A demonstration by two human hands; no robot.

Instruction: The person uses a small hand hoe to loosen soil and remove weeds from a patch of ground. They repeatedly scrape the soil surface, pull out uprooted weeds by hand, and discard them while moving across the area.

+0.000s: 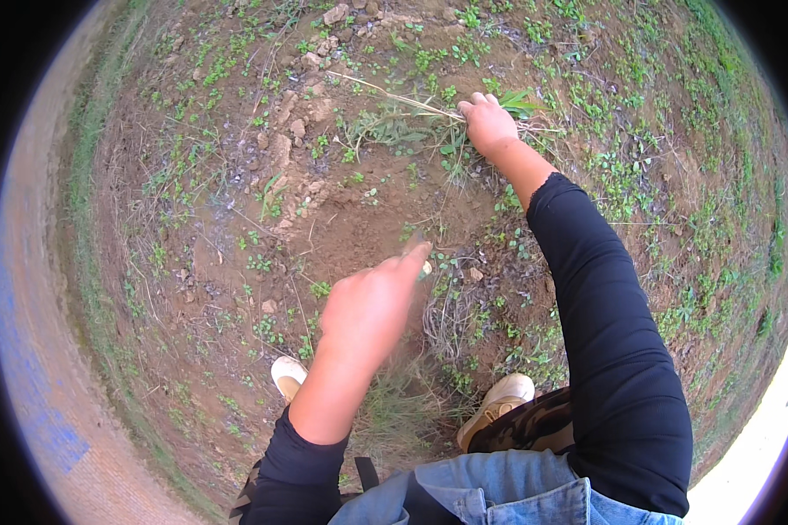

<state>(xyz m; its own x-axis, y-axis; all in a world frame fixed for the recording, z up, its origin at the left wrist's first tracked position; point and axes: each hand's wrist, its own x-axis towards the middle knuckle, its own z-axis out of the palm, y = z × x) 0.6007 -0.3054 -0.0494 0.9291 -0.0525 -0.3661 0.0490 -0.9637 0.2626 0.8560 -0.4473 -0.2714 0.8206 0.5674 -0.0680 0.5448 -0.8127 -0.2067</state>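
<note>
My right hand (489,125) is closed around a bunch of dry stalks and green weeds (404,125) at the upper middle, low over the soil. My left hand (371,298) is blurred, a little left of the middle, above bare brown soil (354,230). Its fingers look curled, with a finger or thumb pointing up and right. A small pale and green thing (425,269) shows beside that fingertip; whether the hand holds it, I cannot tell. Loose dry grass (446,315) lies to the right of my left hand.
Small green seedlings (614,164) and soil clods (281,149) dot the ground. Both my shoes (289,375) stand near a grass tuft (397,407) at the bottom. A grassy edge (85,151) runs down the left, with a brick-like paved strip (39,328) beyond.
</note>
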